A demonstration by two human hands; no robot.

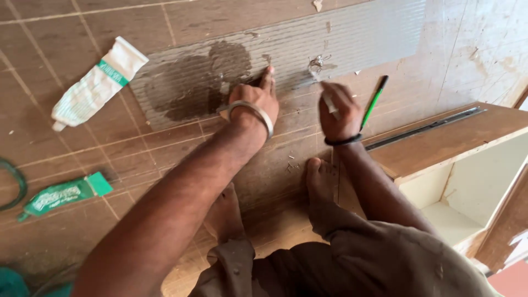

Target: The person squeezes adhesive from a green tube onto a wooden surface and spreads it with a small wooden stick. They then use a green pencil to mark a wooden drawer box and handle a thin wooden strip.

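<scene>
1. Head view, the person's hands: the left hand (254, 98), with a metal bangle (254, 114) at the wrist, lies knuckles-up on a grey ribbed sheet (352, 38). Its fingers are curled, and one finger stretches forward and presses on the sheet. I cannot tell whether anything is gripped under the palm.

2. Head view, the other side: the right hand (340, 110), with a dark band (342, 141) at the wrist, is closed around a small pale stick-like piece (329, 103). The piece is blurred, so what it is cannot be told. A green pencil (374, 102) stands out just beside this hand, but I cannot tell whether the hand holds it.

3. The ribbed sheet lies flat on a brown wooden board (66, 165) marked with thin pale lines. A dark wet patch (206, 82) spreads over the sheet just left of the left hand, and a small clear glossy blob (316, 63) sits between the two hands, a little further up.

4. Two bare feet (320, 179) rest on the board below the hands.

5. Left of the arms, a white tube with a green band (99, 82) lies well apart, and a flattened green tube (63, 196) lies nearer the lower edge.

6. At the right stands an open wooden cabinet (456, 198) with a pale inside, and a dark metal rail (423, 127) runs along its top.
</scene>
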